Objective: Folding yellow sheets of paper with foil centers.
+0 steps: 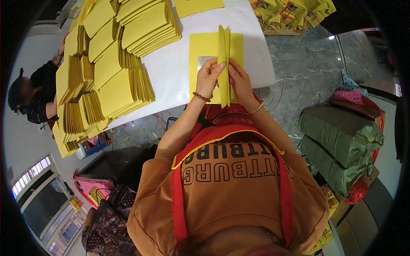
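My left hand pinches a folded yellow paper from its left side, thumb toward its upper edge. My right hand grips the same paper from the right, with some fingers hidden behind its fold. The paper stands on edge, its layers parted in a narrow V at the far end. Beneath it lies a flat yellow sheet with a silver patch, partly covered by my left hand and the folded paper. A beaded bracelet circles my left wrist, and a thin bangle my right.
Several stacks of folded yellow paper cover the left of the white table. Another yellow sheet lies at the far edge. Green wrapped bundles stand on the right. At far left, a person in black reaches toward the stacks.
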`<action>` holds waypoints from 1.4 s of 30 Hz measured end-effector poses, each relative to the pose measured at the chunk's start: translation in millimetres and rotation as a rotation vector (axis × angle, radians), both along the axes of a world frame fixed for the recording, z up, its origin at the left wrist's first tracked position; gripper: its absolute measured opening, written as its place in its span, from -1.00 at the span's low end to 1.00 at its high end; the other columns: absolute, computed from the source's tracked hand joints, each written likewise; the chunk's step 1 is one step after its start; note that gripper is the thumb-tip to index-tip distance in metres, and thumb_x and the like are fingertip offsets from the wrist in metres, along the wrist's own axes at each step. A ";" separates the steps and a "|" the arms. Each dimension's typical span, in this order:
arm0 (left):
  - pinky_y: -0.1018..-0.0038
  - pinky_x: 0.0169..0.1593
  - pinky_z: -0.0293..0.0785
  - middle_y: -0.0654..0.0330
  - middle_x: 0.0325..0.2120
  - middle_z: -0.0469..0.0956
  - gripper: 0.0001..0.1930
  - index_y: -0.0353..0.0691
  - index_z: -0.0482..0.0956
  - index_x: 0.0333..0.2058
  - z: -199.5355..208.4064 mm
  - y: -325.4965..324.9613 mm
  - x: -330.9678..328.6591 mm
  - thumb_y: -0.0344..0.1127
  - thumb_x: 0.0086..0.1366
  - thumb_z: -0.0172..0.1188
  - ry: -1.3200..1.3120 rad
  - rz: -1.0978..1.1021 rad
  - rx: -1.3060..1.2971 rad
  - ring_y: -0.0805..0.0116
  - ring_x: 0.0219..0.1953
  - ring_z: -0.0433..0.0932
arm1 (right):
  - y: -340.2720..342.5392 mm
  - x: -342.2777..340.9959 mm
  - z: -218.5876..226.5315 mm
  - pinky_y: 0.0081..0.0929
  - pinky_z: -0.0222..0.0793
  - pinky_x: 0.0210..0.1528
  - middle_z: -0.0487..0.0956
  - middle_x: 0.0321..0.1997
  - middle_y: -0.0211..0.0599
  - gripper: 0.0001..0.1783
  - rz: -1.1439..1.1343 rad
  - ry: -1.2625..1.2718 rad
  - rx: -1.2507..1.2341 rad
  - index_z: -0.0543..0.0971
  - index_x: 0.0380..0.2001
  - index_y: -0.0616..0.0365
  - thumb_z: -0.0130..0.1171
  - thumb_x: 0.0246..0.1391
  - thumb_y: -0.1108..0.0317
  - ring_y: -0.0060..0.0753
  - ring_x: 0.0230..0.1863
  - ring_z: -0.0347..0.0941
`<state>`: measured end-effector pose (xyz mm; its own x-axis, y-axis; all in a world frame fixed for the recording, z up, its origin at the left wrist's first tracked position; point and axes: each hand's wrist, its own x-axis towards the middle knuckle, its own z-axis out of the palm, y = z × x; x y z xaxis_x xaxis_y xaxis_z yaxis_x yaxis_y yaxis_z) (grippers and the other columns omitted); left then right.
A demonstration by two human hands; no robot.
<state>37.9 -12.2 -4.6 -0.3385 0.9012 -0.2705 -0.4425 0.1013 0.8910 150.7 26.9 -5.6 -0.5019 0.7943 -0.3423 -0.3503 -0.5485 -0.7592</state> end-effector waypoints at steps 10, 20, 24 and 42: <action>0.75 -0.46 0.33 0.30 -0.40 0.51 -0.74 -0.30 0.43 -0.13 0.1 -1.0 -1.8 -0.37 0.20 0.12 -0.035 -0.028 0.041 0.67 -0.48 0.41 | 1.9 8.2 -10.2 -0.62 0.25 -0.08 0.43 -0.11 -0.33 -0.54 0.036 -0.051 0.031 0.38 -0.05 0.24 -0.25 0.24 0.08 -0.57 -0.14 0.33; 0.74 -0.60 0.14 0.40 -0.62 0.44 -0.85 -0.26 0.53 -0.34 1.7 -1.3 -4.5 -0.31 0.22 0.10 0.048 0.036 -0.126 0.72 -0.66 0.25 | 0.0 6.1 -8.6 -0.61 0.26 -0.09 0.43 -0.12 -0.35 -0.56 -0.007 -0.005 -0.043 0.37 -0.06 0.25 -0.22 0.23 0.10 -0.57 -0.15 0.33; 0.73 -0.62 0.18 0.37 -0.64 0.46 -0.89 -0.27 0.51 -0.43 2.5 3.3 -1.0 -0.35 0.18 0.15 -0.060 0.080 -0.073 0.70 -0.69 0.29 | -1.1 5.6 -3.8 -0.64 0.26 -0.11 0.44 -0.13 -0.38 -0.61 -0.002 -0.034 0.036 0.37 -0.03 0.25 -0.12 0.20 0.20 -0.61 -0.16 0.34; 0.72 -0.58 0.27 0.36 -0.58 0.41 -0.78 -0.25 0.34 -0.14 -4.7 0.2 2.6 -0.46 0.22 0.03 -0.028 0.154 0.037 0.66 -0.65 0.32 | 1.3 5.9 -3.6 -0.67 0.31 -0.15 0.45 -0.14 -0.39 -0.67 0.023 0.057 0.000 0.36 -0.03 0.24 -0.11 0.19 0.30 -0.63 -0.18 0.37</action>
